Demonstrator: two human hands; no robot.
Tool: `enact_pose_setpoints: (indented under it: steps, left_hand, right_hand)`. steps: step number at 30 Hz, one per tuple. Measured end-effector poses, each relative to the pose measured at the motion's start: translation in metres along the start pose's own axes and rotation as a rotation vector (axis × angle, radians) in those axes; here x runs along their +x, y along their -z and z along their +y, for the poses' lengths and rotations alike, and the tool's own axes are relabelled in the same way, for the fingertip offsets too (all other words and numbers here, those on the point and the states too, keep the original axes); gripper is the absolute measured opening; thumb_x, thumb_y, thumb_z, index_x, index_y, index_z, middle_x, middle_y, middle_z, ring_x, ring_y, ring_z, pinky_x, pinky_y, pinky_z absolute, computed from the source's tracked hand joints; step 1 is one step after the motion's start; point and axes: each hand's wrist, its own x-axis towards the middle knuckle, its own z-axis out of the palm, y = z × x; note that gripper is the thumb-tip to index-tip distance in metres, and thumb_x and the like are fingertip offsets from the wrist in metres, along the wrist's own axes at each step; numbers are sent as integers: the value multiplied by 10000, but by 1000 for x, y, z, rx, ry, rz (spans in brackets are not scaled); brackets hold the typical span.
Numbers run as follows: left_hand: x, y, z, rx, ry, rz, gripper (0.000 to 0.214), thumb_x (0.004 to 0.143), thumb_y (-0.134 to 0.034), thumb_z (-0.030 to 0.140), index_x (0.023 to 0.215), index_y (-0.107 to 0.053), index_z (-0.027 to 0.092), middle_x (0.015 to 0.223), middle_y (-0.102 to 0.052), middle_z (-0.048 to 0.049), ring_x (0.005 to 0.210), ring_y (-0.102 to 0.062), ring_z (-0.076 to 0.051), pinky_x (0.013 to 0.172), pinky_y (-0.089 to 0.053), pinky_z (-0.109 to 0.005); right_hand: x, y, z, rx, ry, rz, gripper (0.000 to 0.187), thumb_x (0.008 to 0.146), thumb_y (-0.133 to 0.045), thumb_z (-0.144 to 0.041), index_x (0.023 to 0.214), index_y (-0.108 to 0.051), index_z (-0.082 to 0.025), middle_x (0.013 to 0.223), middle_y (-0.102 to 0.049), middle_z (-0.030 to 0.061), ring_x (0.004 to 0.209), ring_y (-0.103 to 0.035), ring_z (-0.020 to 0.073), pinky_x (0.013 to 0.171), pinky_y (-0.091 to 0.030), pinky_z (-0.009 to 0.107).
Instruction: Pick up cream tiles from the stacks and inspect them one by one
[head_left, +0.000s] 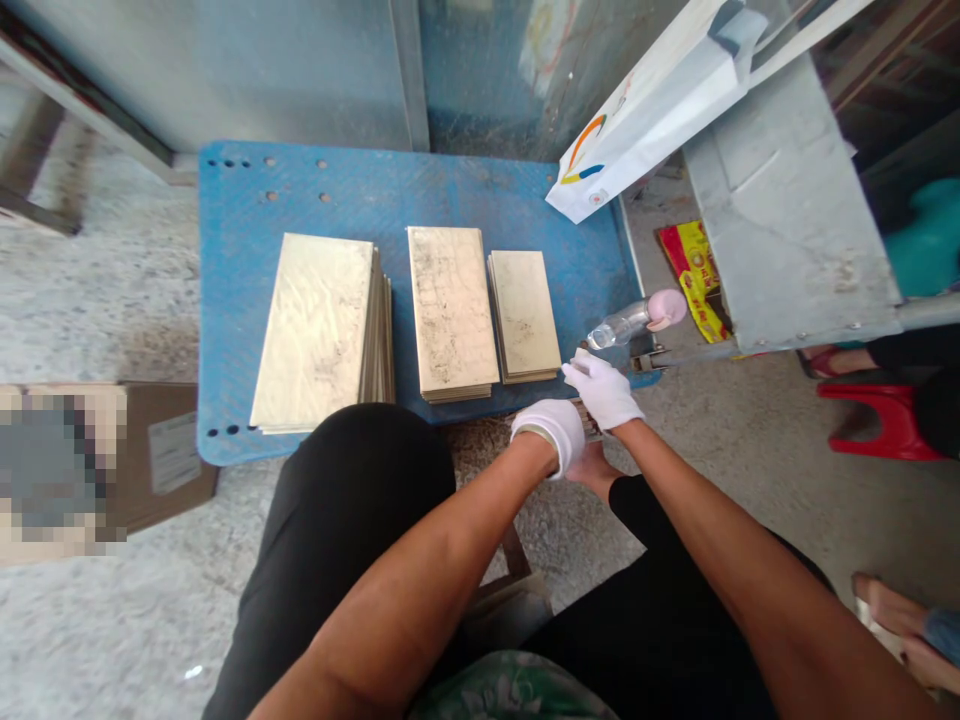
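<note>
Both my hands wear white gloves and are close together at the front right edge of the blue table (390, 190). My right hand (606, 390) is at the table edge with its fingers curled together; whatever they may hold is too small to make out. Just below and left of it, my left hand (551, 432) bends downward past the edge, its fingers hidden from me. Nearest to the hands lies a small stack of pale rectangular plates (525, 310). A clear bottle with a pink cap (626, 325) lies just beyond my right hand.
Left of the small stack are a medium plate stack (451, 305) and a large, taller one (315, 330). A white paper bag (637, 120) leans over the back right corner. Right stand a grey metal box (795, 210) and a red stool (874, 420). A cardboard box (161, 455) is left.
</note>
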Motion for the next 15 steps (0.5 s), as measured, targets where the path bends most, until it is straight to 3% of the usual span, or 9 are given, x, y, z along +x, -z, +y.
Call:
enact_pose_setpoints:
  steps: [4,6,8,11,15]
  left_hand:
    - [2,20,8,197,14,210,314,853,-486,266,1067,-654,109,1081,-653,-213,1075,-602,-340,970,-426,-453]
    - [4,21,5,237,31,336,428,869,-452,293,1254,-543,131,1212,-601,-186,1135,-576,-292,986,-427,-388]
    - [10,19,2,222,69,402,590,850,-486,291,1396,-379,96,1397,-454,-200,1295,-440,-282,1066,-352,-360]
    - [21,17,-5,131,142,435,781,824,-532,271,1465,-175,4,1534,-190,-240,1431,-174,-286,1150,-206,-348]
    - [32,22,-10,-57,242,382,871,798,-578,265,1455,-103,-54,1528,-130,-291,1432,-156,-299,1148,-199,-349]
  right_hand:
    - [21,-16,-12,-138,-13,-79,398,885,-465,-462,1084,-650,-171,1118,-662,114,1054,-581,232,897,-408,305]
    - [28,-21,-13,-151,-25,-113,404,901,-424,-468,1049,-649,-167,1066,-671,114,1005,-594,226,857,-410,292]
    - [33,-25,-13,-152,-29,-124,408,913,-401,-463,1042,-645,-163,1058,-671,110,981,-595,212,834,-407,274]
    - [39,-28,-10,-151,-34,-122,423,915,-401,-469,1062,-640,-152,1074,-666,116,986,-587,205,829,-398,262]
    - [44,-29,-9,-164,-13,-131,420,922,-398,-463,1051,-651,-152,1074,-668,127,986,-584,214,822,-391,262]
